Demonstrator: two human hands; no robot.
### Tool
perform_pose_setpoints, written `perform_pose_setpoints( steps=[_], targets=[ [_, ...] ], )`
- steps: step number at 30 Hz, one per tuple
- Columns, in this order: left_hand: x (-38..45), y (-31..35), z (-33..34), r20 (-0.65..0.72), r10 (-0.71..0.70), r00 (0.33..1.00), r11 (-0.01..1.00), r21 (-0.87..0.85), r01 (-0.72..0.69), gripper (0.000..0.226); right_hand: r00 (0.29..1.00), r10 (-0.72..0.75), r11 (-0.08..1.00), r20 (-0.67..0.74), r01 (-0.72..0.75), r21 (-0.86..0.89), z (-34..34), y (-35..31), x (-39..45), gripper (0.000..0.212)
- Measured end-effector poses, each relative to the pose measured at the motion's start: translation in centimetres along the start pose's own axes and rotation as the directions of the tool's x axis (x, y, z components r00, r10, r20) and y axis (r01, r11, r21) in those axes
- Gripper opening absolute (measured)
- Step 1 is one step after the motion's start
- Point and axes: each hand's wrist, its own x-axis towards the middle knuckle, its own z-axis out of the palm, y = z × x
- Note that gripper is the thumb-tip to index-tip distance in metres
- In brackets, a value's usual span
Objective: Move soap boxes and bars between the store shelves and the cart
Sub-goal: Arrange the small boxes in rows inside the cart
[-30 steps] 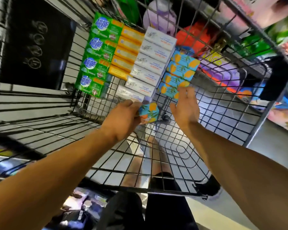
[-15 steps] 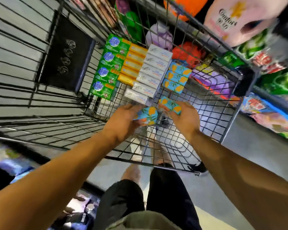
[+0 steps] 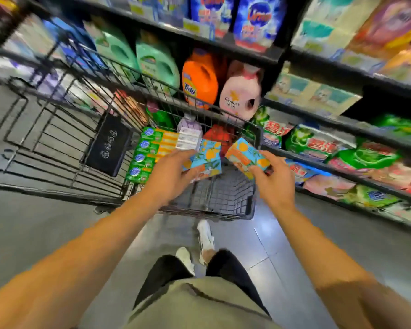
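Note:
My left hand (image 3: 173, 172) grips a blue soap box with orange fruit print (image 3: 205, 160) above the black wire cart (image 3: 255, 143). My right hand (image 3: 274, 178) grips a second box of the same kind (image 3: 246, 154), tilted, just right of the first. Inside the cart, against its far side, lie rows of green soap packs (image 3: 142, 153), orange-yellow bars (image 3: 165, 144) and white boxes (image 3: 189, 137). Whether more blue boxes lie behind my hands is hidden.
Store shelves stand behind and to the right of the cart, with detergent jugs such as an orange one (image 3: 199, 79) and a pink one (image 3: 241, 93), and green bags (image 3: 318, 143) lower right. My legs and shoes (image 3: 205, 238) are on the grey floor below.
Both hands have lifted up out of the cart, each with a blue box; the right hand picked its box from the row. My view has risen toward the shelves.

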Motion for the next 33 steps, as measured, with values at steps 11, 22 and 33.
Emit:
perform_pose_setpoints(
  steps=[11,22,33],
  targets=[
    [1.5,19.1,-0.5,-0.09,0.382,0.92,0.924,0.057,-0.378,0.052,0.888,-0.071,0.997,-0.454,0.08,-0.001,-21.6,1.2,-1.4,0.043],
    [3.1,40.1,8.6,-0.09,0.538,0.838,0.842,0.101,-0.529,0.048,0.824,-0.144,0.989,-0.548,0.133,-0.059,-41.9,10.0,-2.7,0.046],
    [7.7,53.2,11.9,-0.258,0.605,0.753,0.793,0.116,-0.598,0.047,0.786,-0.211,0.977,-0.581,0.185,-0.104,-53.3,15.2,0.0,0.042]
  ],
)
